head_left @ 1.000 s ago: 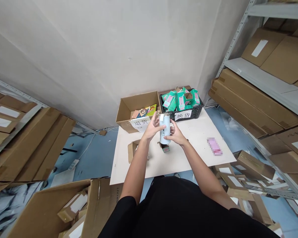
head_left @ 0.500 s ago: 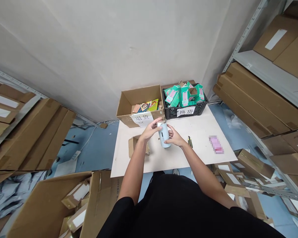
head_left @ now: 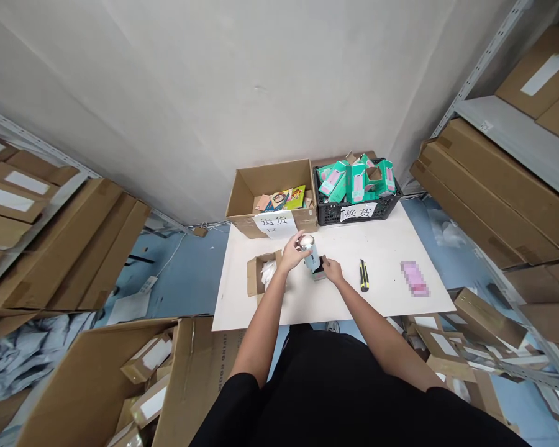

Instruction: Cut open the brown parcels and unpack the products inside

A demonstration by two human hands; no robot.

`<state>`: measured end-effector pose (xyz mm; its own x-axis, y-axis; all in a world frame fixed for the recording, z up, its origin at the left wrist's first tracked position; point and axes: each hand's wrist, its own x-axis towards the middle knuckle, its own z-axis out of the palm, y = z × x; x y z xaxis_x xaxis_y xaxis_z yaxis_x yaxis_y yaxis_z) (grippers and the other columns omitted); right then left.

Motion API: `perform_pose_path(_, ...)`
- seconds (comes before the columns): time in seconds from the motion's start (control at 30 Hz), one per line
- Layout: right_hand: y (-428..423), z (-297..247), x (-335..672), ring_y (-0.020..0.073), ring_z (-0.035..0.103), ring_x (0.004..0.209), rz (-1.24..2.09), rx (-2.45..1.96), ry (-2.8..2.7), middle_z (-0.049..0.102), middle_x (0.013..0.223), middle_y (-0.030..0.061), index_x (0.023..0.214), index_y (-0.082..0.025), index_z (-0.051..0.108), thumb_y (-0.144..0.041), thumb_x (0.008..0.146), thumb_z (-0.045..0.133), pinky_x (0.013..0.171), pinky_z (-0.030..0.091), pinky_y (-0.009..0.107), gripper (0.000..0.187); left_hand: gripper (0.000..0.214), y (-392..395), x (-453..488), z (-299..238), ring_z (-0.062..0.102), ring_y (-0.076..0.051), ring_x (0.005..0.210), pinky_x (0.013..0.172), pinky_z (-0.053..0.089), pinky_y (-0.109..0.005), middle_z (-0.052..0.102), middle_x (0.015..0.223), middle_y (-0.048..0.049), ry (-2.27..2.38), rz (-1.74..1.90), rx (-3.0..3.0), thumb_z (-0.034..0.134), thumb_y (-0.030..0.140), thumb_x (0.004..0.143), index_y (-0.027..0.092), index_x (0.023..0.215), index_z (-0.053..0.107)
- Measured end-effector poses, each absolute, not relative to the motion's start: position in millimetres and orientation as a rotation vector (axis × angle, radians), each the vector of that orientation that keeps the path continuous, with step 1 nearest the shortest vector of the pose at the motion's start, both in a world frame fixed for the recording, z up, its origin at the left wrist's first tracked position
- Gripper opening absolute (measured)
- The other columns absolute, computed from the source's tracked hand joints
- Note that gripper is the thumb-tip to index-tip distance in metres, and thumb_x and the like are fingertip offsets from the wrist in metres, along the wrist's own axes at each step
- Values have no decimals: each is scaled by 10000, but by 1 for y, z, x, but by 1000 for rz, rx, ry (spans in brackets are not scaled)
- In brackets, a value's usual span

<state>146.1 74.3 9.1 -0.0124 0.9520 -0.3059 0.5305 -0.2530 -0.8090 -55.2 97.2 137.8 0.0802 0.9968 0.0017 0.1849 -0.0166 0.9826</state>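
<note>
A light blue cylinder, probably a tumbler (head_left: 312, 259), has a shiny silver end facing up and dark print on its side. My left hand (head_left: 293, 251) is closed round its upper part. The lower end is at a small grey box (head_left: 319, 276) with a dark inside; I cannot tell how far it sits inside. My right hand (head_left: 333, 270) grips that box's right edge. To the left, an open brown carton (head_left: 254, 278) with white wrapping in it stands beside my left forearm. A black and yellow box cutter (head_left: 364, 275) lies to the right.
Behind my hands are a cardboard box (head_left: 242, 220) holding booklets and a black crate (head_left: 328, 214) full of green boxes, both on the white table (head_left: 386, 242). A blurred pink item (head_left: 414, 278) lies right. Shelves (head_left: 494, 118) and a large carton (head_left: 93, 360) flank me.
My right hand has gone from the tumbler to the small grey box. The tumbler's silver end now shows, and its lower end is at the box. The view has shifted slightly.
</note>
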Motion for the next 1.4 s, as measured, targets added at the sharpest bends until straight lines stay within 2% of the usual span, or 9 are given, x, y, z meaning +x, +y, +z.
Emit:
perform_pose_path(0.07, 75, 7, 146, 243, 669, 781, 1188, -1784, -1540, 685, 682, 55, 626, -235, 583, -573, 976, 497, 682, 455, 285, 494, 820, 96, -54, 129, 673, -205, 1045, 863, 586, -316, 643, 1354, -116, 1292, 1046, 1425, 938, 310, 673, 231, 1438, 653)
perform_pose_path(0.13, 75, 7, 148, 226, 638, 729, 1191, -1754, -1532, 646, 629, 46, 564, -246, 492, -631, 999, 431, 633, 413, 275, 584, 778, 94, -52, 125, 670, -215, 1068, 879, 587, -325, 639, 1329, -117, 1291, 1044, 1457, 942, 314, 666, 214, 1392, 683)
perform_pose_path(0.3, 75, 9, 149, 211, 612, 708, 1184, -1777, -1499, 633, 609, 38, 545, -245, 478, -475, 948, 471, 625, 388, 268, 464, 734, 91, -50, 130, 656, -225, 1161, 895, 589, -303, 617, 1390, -107, 1238, 1120, 1421, 930, 333, 696, 252, 1384, 688)
perform_pose_path(0.4, 74, 8, 146, 220, 644, 744, 1244, -1789, -1444, 661, 627, 43, 563, -238, 550, -378, 865, 512, 645, 414, 264, 336, 745, 90, -53, 130, 663, -213, 1129, 909, 594, -310, 634, 1388, -98, 1242, 1193, 1328, 928, 367, 705, 259, 1395, 670)
perform_pose_path(0.53, 70, 5, 145, 239, 677, 767, 1319, -1784, -1387, 693, 651, 58, 623, -219, 648, -369, 805, 550, 648, 448, 270, 256, 768, 85, -59, 116, 683, -233, 1077, 905, 604, -355, 683, 1311, -100, 1287, 1233, 1166, 936, 440, 681, 230, 1367, 661)
perform_pose_path(0.77, 67, -1, 149, 212, 667, 727, 1404, -1739, -1283, 706, 688, 54, 604, -226, 613, -469, 853, 484, 641, 479, 261, 371, 729, 71, -66, 101, 678, -243, 1089, 912, 598, -376, 660, 1339, -112, 1356, 1240, 1154, 918, 426, 694, 230, 1348, 662)
perform_pose_path(0.97, 71, 2, 146, 208, 643, 735, 1310, -1779, -1404, 645, 628, 38, 571, -243, 540, -538, 898, 503, 631, 457, 257, 442, 676, 70, -69, 112, 647, -222, 1117, 842, 593, -311, 605, 1385, -107, 1378, 1172, 1394, 900, 359, 733, 269, 1364, 673)
perform_pose_path(1.23, 70, 7, 145, 213, 643, 743, 1285, -1808, -1404, 626, 606, 36, 570, -245, 532, -616, 919, 487, 614, 435, 258, 511, 627, 67, -50, 126, 635, -230, 1108, 985, 545, -371, 643, 1263, -82, 1408, 1119, 1627, 894, 219, 678, 235, 1263, 668)
perform_pose_path(1.4, 68, 12, 146, 206, 627, 695, 1285, -1840, -1405, 620, 591, 34, 525, -246, 488, -562, 918, 482, 579, 394, 264, 504, 616, 60, -47, 135, 624, -211, 1000, 926, 540, -355, 645, 1209, -65, 1432, 1083, 1693, 872, 178, 669, 231, 1244, 655)
